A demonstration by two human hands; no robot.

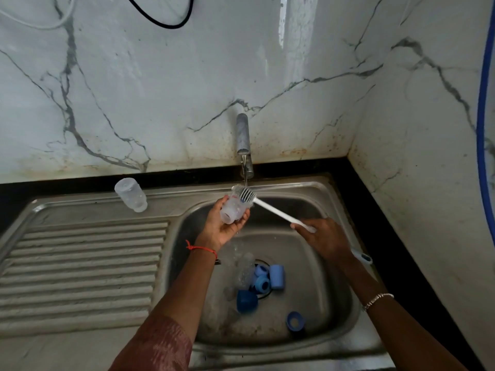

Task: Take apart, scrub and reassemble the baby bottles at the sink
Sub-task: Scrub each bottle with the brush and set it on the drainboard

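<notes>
I see dull stainless steel sink (321, 290), ribbed metal drainboard (80, 263) left of it, clear plastic bottle (232, 210) above it, white plastic brush (273, 211), blue plastic caps (277, 277) inside, glossy marble-look wall (160, 89) behind.

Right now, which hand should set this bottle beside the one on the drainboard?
Left hand: it holds the bottle and is nearer the other bottle; the right hand grips the brush.

A single wide-angle camera worn on the head looks forward and steeply down from close above the sink (330, 290), its upper half filled by the marble wall (160, 89) behind the tap (242, 135).
</notes>
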